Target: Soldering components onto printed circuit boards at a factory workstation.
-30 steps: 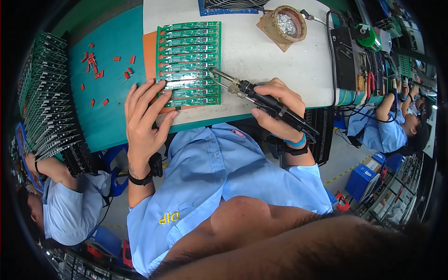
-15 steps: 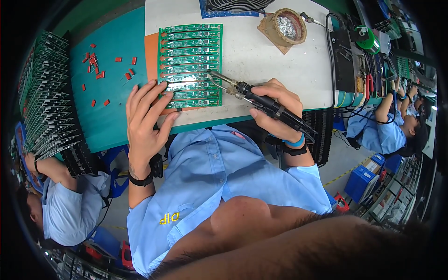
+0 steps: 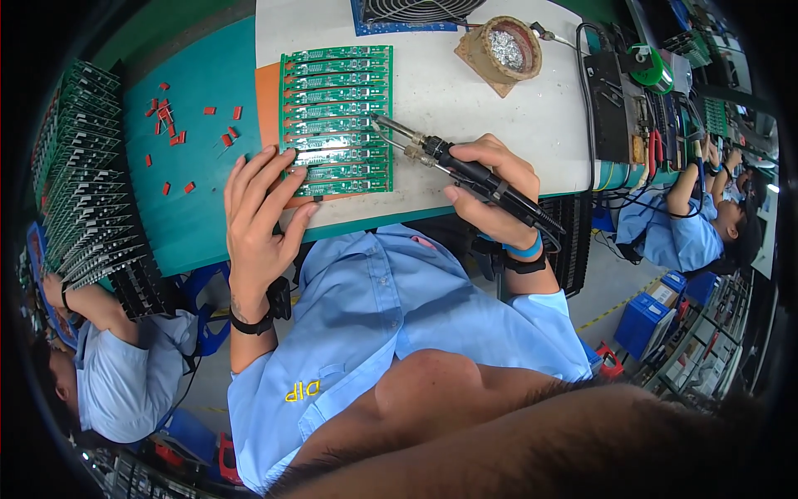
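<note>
A green circuit board panel [image 3: 337, 111], made of several narrow strips, lies on an orange sheet [image 3: 268, 106]. My left hand [image 3: 262, 204] rests with fingers spread at the panel's lower left edge, fingertips on its border. In my right hand [image 3: 499, 185] is a black soldering iron [image 3: 474, 173] with a thin metal feed tube along its shaft. Its tip points left and reaches the right part of the panel, at a strip near the middle; whether it touches is too small to tell.
Small red components [image 3: 170, 125] lie scattered on the teal mat [image 3: 199, 200]. A round pot of solder scraps [image 3: 507, 50] sits on a wooden base behind. A fan [image 3: 416, 10] stands at the back. Racked boards [image 3: 87, 175] line the left; tools [image 3: 652, 150] the right. Co-workers sit on both sides.
The iron's tip has shifted very slightly up the panel, toward the strip above. My left hand stays in place on the panel's edge.
</note>
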A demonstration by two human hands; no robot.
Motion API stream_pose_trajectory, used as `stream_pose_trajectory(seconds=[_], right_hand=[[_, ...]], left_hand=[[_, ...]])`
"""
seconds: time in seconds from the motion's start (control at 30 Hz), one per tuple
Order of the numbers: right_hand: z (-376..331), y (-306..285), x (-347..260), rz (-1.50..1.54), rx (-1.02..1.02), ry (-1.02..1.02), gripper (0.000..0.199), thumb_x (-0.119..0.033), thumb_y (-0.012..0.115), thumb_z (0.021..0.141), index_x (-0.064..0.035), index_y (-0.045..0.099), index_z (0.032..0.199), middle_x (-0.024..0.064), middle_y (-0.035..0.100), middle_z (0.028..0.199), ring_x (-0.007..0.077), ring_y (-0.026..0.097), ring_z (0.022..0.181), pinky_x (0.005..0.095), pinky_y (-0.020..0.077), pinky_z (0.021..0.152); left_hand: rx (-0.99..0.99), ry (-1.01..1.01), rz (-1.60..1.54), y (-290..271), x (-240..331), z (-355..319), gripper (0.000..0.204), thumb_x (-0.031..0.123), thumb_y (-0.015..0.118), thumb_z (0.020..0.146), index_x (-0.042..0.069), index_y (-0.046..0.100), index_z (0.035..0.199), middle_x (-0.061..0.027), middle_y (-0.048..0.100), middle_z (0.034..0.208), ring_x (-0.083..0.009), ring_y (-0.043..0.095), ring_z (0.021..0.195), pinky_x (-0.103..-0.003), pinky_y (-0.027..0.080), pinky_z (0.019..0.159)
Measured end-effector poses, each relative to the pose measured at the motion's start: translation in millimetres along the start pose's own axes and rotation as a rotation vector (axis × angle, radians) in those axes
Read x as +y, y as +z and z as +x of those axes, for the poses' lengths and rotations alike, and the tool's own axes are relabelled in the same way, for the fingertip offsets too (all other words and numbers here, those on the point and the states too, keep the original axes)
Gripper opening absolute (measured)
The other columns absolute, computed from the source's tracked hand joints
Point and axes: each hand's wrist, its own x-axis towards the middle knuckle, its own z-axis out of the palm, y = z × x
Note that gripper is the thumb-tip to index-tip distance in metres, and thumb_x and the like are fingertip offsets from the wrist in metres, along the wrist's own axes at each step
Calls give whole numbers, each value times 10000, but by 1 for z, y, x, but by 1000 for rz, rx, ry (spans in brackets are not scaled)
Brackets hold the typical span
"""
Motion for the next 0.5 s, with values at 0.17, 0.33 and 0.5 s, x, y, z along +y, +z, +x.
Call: stream_pose_trajectory(seconds=[0.17,0.33,0.5], right_hand=[[2,2,3,3,16,-2,434,22,804,783,40,697,1204,127,703,944,194,665,835,310,515,767],[3,3,3,0,3,7,434,27,798,786,40,696,1207,131,705,956,193,670,845,308,516,772],[3,2,2,-5,-11,23,434,26,796,787,41,693,1208,136,709,963,196,677,853,308,519,779]], left_hand=[[-5,-5,1,0,0,0,410,159,831,854,71,758,1248,-103,696,1376,-329,588,1377,-560,361,1201],[-8,-5,-8,0,-1,0,409,166,834,854,71,758,1244,-100,696,1379,-325,590,1376,-558,359,1202],[-10,-6,-15,0,-1,0,412,170,836,854,73,757,1246,-97,696,1382,-321,593,1374,-558,357,1203]])
